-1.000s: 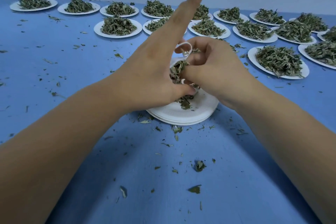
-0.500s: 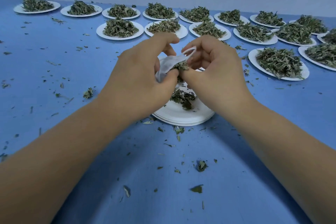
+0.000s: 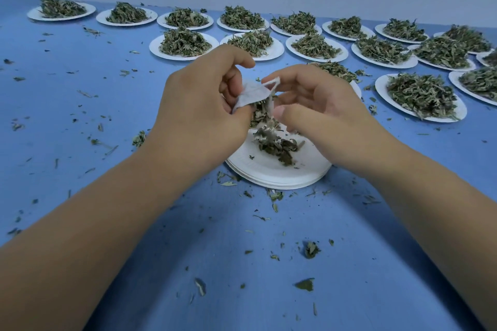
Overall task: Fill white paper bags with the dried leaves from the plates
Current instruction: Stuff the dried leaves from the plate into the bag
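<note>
Left hand (image 3: 204,107) pinches the bag (image 3: 251,94) above the plate (image 3: 269,179). Right hand (image 3: 320,118) curls at its mouth (whether it grips the loop, I cannot tell). Leaves (image 3: 262,115) hang from the opening, so a loose pinch or tilt could scatter them over the table (image 3: 107,115).

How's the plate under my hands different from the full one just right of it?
The near plate tops a stack and holds only a few dried leaves; the right plate shows no stack and is heaped. Over the near plate the left hand grips a white paper bag, the right hand pinching its mouth; nothing hangs over the right plate. Both are round and white.
</note>
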Demonstrator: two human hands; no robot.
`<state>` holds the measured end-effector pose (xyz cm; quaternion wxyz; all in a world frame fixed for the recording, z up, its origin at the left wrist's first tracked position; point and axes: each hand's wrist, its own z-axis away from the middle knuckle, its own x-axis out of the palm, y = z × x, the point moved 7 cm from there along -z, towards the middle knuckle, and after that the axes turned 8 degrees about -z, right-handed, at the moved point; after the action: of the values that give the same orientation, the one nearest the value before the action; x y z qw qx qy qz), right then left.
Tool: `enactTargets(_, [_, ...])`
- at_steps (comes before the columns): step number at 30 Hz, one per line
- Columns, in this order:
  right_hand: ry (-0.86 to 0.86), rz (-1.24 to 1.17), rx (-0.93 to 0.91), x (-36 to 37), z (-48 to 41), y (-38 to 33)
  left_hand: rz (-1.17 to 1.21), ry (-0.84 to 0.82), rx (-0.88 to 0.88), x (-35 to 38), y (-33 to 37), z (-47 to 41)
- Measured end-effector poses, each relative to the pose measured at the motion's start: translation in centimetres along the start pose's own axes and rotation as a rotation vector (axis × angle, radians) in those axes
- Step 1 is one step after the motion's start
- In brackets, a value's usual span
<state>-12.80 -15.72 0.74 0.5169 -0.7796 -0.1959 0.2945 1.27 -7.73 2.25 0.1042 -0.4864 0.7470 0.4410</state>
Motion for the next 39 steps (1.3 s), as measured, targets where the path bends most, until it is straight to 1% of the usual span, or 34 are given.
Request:
enactTargets(3, [0.034, -0.037, -0.027, -0.6, -0.1, 0.1, 0.037, -0.005, -0.026, 0.0, -0.1, 0.0])
enactTargets(5, [0.068, -0.018, -0.077, -0.8, -0.1, 0.0, 0.085, -0.022, -0.046, 0.2, -0.1, 0.0])
enactTargets(8, [0.154, 0.039, -0.128, -1.3, 0.0, -0.2, 0.091, -0.028, -0.051, 0.2, 0.0, 0.1])
enactTargets(14, [0.246, 0.086, -0.141, -2.3, 0.3, -0.5, 0.099, -0.020, -0.064, 0.3, -0.1, 0.2])
enactTargets(18, [0.277, 0.133, -0.145, -3.3, 0.4, -0.9, 0.106, 0.049, -0.109, 0.1, -0.8, 0.1])
enactTargets(20, [0.234, 0.139, -0.172, -3.3, 0.7, -1.5, 0.117, 0.083, -0.127, -0.1, -1.0, 0.0])
enactTargets(22, [0.131, 0.184, -0.215, -2.2, 1.1, -2.1, 0.101, 0.103, -0.129, -0.3, -1.1, 0.0])
enactTargets(24, [0.070, 0.244, -0.236, -0.9, 1.4, -2.3, 0.096, 0.109, -0.126, -0.3, -1.0, 0.0])
enactTargets(26, [0.081, 0.293, -0.229, -0.2, 1.2, -2.1, 0.100, 0.086, -0.110, -0.1, -0.6, 0.1])
enactTargets(30, [0.222, 0.472, -0.201, -0.4, 0.7, -1.8, 0.098, 0.024, -0.074, 0.5, 0.2, 0.2])
enactTargets(32, [0.273, 0.493, -0.168, -0.9, 0.5, -1.6, 0.138, 0.004, -0.082, 0.6, 0.2, 0.2])
enactTargets(34, [0.235, 0.398, -0.081, -1.1, -0.1, -1.0, 0.207, -0.036, -0.083, 0.8, 0.2, 0.2])
enactTargets(36, [0.110, 0.251, 0.041, -0.5, -1.0, -0.2, 0.257, -0.076, -0.070, 0.9, 0.2, 0.1])
enactTargets(38, [0.030, 0.169, 0.089, 0.0, -1.7, 0.1, 0.296, -0.103, -0.049, 0.8, 0.3, -0.1])
enactTargets(39, [0.036, 0.156, 0.089, 0.0, -2.0, 0.2, 0.306, -0.110, -0.044, 0.6, 0.3, -0.2])
